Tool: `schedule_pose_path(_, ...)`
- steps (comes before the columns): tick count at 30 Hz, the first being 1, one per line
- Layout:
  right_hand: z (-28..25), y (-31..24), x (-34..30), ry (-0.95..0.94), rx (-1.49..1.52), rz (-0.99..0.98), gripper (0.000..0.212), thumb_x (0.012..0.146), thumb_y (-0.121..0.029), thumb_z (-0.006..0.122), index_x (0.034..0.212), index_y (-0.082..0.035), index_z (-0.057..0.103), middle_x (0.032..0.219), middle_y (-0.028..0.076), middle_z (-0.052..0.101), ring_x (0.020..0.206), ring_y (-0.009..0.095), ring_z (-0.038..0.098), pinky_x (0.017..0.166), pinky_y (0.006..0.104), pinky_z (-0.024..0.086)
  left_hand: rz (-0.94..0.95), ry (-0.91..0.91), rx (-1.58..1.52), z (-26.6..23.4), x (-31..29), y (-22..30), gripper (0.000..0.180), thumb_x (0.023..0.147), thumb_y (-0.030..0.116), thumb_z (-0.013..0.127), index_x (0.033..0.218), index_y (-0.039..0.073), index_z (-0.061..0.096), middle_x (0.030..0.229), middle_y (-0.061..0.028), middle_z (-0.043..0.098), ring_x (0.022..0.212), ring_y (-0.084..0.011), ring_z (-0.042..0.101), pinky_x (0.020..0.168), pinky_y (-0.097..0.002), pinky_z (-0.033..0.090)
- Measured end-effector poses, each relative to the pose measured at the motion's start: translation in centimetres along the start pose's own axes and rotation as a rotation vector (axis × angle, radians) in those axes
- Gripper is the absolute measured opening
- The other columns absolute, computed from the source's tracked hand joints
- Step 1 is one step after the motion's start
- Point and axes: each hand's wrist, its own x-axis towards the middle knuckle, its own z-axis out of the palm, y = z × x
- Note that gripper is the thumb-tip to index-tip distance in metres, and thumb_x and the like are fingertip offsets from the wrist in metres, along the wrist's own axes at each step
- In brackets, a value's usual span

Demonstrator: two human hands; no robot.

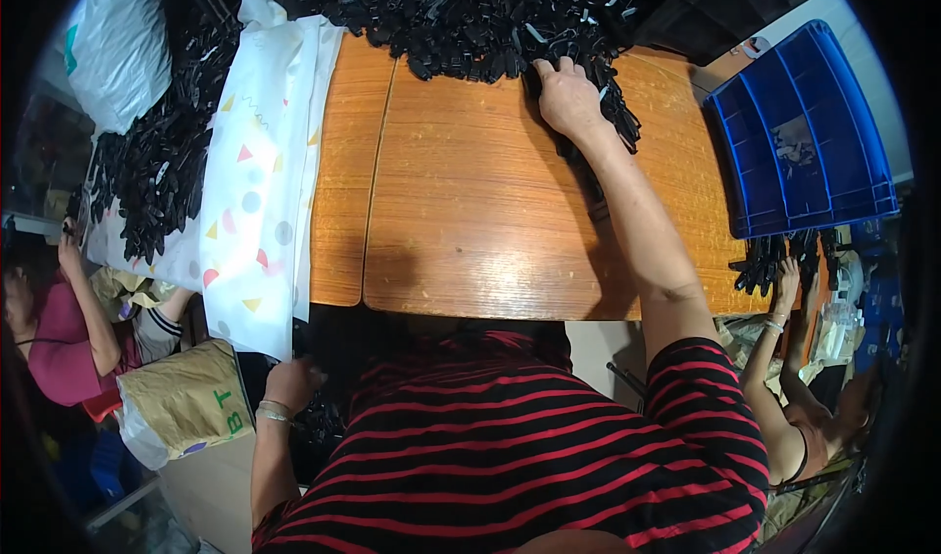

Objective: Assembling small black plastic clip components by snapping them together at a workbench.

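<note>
A wide heap of slim black plastic pieces covers the far side of the wooden table. My right hand reaches out to the near edge of this heap. Its fingers are bent down over some of the pieces, and more black pieces lie just right of it. What sits under the palm is hidden. Low on the left, below the table's edge, my left hand is beside the lower end of a white patterned sheet. Its fingers are in shadow, so their grip does not show.
Another black heap lies left of the sheet, with a white plastic bag behind. A blue crate stands at the right edge. Co-workers' hands handle black pieces there; another person sits left, by a brown sack.
</note>
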Motion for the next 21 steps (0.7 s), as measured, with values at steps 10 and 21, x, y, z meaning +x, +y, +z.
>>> schedule_pose_path(10, -3.0, -1.9, -3.3, -0.093, 0.570, -0.234, 0.032, 0.083, -0.001, 0.063, 0.115, -0.004, 0.061, 0.109, 0.015, 0.061, 0.100, 0.033, 0.061, 0.087, 0.0373, 0.051, 0.686, -0.048, -0.458, -7.6, -0.2, 13.0, 0.018, 0.087, 0.018, 0.064, 0.093, 0.001, 0.065, 0.082, -0.0140, 0.066, 0.078, -0.0262, 0.066, 0.070, -0.0336, 0.051)
schedule_pose_path(21, -3.4, -4.2, -8.5, 0.167, 0.605, -0.167, 0.013, 0.079, -0.005, 0.070, 0.091, -0.003, 0.067, 0.092, 0.011, 0.063, 0.083, 0.029, 0.064, 0.072, 0.0351, 0.052, 0.799, 0.803, -0.460, -9.0, 10.3, 22.3, 0.013, 0.083, 0.005, 0.064, 0.096, 0.002, 0.063, 0.083, -0.0130, 0.060, 0.073, -0.0270, 0.063, 0.067, -0.0318, 0.051)
